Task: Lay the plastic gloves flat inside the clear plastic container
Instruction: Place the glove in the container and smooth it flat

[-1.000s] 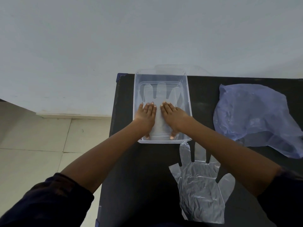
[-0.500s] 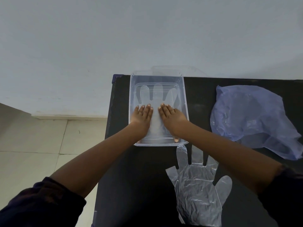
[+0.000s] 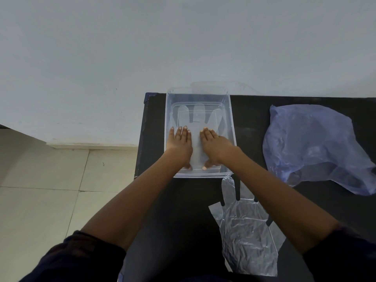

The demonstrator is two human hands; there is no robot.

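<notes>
A black surface (image 3: 183,210) stands against a pale wall, beside a tiled floor (image 3: 50,190). On it rest a clear plastic container (image 3: 231,127) at the far edge, a crumpled bluish plastic bag (image 3: 311,145) to the right, and a clear plastic glove (image 3: 248,237) lying flat near the front.

No readable text — none anywhere.

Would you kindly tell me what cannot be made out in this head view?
- Glove in the container: its cuff end lies under the left hand and right hand; whether several gloves are stacked is unclear.
- Glove on the table: right forearm crosses its fingers.
- Purple bag: right frame edge cuts it off; any contents hidden.
</notes>
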